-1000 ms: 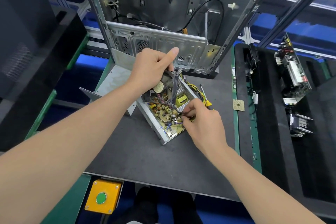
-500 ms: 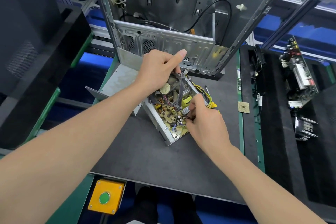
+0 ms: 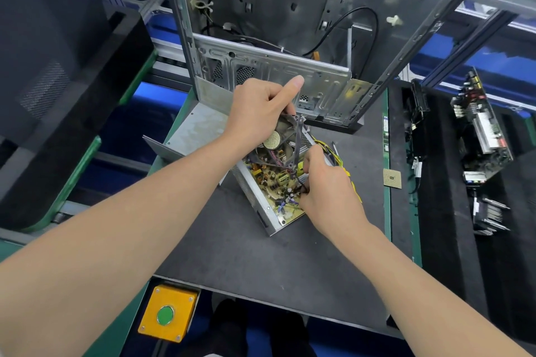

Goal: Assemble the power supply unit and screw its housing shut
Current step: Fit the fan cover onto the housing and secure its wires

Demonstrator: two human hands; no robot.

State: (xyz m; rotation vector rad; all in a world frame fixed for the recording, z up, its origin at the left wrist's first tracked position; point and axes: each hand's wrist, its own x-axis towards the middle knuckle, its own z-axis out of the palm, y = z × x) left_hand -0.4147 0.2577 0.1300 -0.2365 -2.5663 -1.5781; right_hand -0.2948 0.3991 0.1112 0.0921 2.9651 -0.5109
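On the dark mat (image 3: 246, 255) sits the open power supply unit (image 3: 255, 197), my left hand (image 3: 258, 113) gripping its raised fan (image 3: 285, 136), forefinger straight, my right hand (image 3: 330, 191) curled, pinching a dark wire (image 3: 300, 182) above its board (image 3: 275, 180).

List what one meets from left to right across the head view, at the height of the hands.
Grey metal cover, left hand, right hand, square chip, circuit board.

Single wide-angle head-worn view, high over mat (image 3: 232, 258), facing forward and down; power supply unit (image 3: 255, 193) close, centre frame; computer chassis (image 3: 278, 72) upright just behind.
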